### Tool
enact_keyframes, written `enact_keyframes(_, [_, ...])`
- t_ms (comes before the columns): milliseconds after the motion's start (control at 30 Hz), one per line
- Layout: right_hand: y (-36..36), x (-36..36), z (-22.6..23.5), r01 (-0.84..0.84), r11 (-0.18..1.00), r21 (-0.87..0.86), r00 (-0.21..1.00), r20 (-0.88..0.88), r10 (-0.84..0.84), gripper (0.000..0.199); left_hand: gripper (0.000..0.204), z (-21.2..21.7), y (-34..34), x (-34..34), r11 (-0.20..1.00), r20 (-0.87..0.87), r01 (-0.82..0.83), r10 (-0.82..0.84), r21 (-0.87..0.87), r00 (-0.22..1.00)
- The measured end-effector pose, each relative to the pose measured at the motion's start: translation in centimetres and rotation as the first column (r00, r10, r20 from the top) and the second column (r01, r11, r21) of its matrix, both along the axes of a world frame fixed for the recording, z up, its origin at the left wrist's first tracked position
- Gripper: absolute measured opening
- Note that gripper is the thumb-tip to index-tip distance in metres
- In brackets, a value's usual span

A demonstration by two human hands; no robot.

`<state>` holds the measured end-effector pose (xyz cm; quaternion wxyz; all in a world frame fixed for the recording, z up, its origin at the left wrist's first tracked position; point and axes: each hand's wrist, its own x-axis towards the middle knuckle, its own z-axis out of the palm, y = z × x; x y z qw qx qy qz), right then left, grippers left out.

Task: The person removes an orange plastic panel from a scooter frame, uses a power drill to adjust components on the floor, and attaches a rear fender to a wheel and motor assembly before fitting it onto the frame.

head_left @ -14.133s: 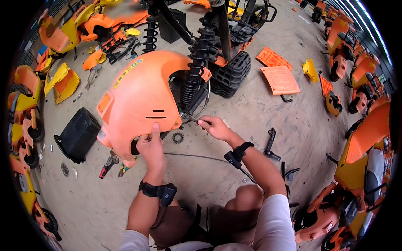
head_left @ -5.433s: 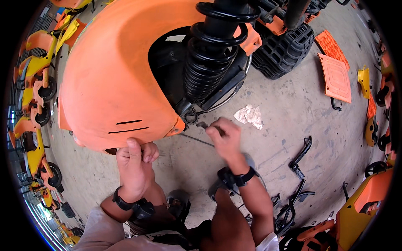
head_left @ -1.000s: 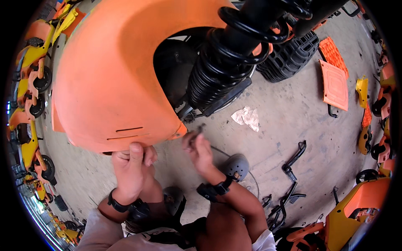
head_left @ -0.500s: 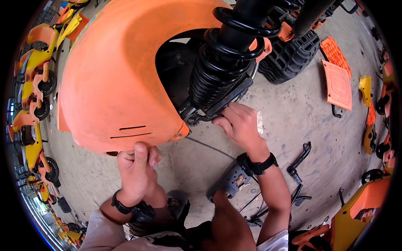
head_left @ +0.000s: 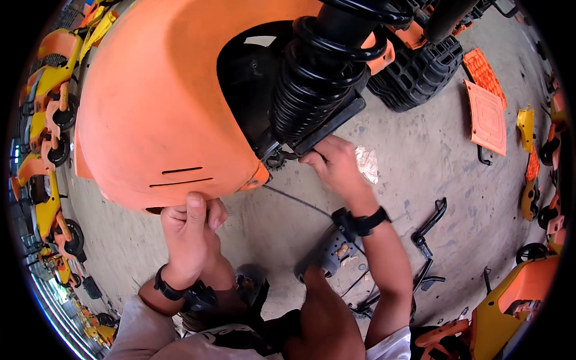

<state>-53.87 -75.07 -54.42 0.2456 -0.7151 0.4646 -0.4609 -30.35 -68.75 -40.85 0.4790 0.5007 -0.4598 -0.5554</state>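
A large rounded orange plastic fender with two slots fills the upper left. At its lower edge is my left hand, closed, thumb up against the rim; whatever its curled fingers hold is hidden. A black shock absorber with a coil spring and ribbed boot stands beside the fender's opening. Below it, my right hand is closed at the end of a black bracket. Its fingertips are tucked behind the knuckles, so what they pinch does not show. A thin dark cable runs on the floor between my hands.
A chunky black tyre stands beyond the shock absorber. Orange panels and a yellow part lie at right. Black metal bars rest near my right forearm. Yellow-orange vehicles line the left side; another is at lower right.
The whole view has shifted slightly, with the fender and my hands a little higher and further left. My right hand has moved slightly left, uncovering more of the crumpled foil. Both hands stay closed.
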Motion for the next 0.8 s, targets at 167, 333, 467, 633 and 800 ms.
enact_keyframes(167, [1.2, 1.9, -0.7, 0.105, 0.993, 0.053, 0.984, 0.137, -0.112, 0.027, 0.04, 0.2, 0.0, -0.3, 1.0, 0.029, -0.026, 0.026, -0.018, 0.999])
enact_keyframes(333, [7.5, 11.0, -1.9, -0.196, 0.793, 0.577, 0.635, 0.691, -0.346, 0.047, 0.043, 0.4, -0.2, -1.1, 0.997, 0.006, -0.081, 0.081, 0.007, 0.997])
enact_keyframes(467, [8.4, 11.9, -0.5, -0.66, 0.618, 0.427, 0.185, 0.89, -0.417, 0.053, 0.046, 0.2, 0.0, -1.0, 0.994, 0.007, -0.107, 0.107, 0.015, 0.994])
enact_keyframes(633, [8.5, 10.6, -0.7, -0.328, 0.795, 0.51, 0.503, 0.807, -0.31, 0.051, 0.038, 0.1, 0.2, -1.2, 0.995, -0.021, -0.097, 0.097, -0.002, 0.995])
enact_keyframes(800, [5.6, 3.2, -0.1, 0.08, 0.97, 0.231, 0.935, 0.32, -0.154, 0.037, 0.036, -0.2, 0.4, -0.9, 0.994, 0.017, -0.107, 0.106, 0.031, 0.994])
